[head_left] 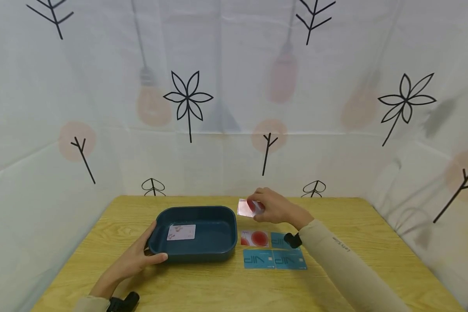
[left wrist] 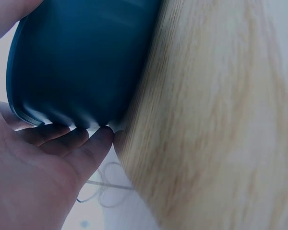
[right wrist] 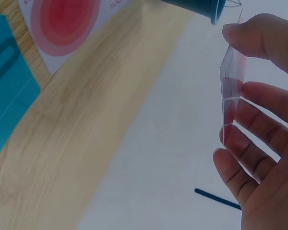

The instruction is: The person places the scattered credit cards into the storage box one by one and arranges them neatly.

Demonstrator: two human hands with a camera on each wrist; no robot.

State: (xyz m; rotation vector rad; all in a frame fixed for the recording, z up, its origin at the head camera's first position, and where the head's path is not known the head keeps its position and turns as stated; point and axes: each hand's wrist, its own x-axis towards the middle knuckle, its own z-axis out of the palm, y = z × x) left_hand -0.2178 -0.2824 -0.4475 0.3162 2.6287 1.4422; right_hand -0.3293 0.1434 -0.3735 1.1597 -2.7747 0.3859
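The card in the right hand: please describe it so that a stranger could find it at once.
Right of the dark blue tray on the wooden table, four cards lie flat. Above them the right hand pinches a pale pinkish card, the only one lifted off the table.

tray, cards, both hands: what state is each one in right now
blue tray: upright on table, one card flat inside
left hand: gripping tray's near-left corner
right hand: pinching pink card, lifted off the table
cards on table: flat, right of tray

The right sleeve (head_left: 335, 255) hides part of one teal card (head_left: 279, 240).
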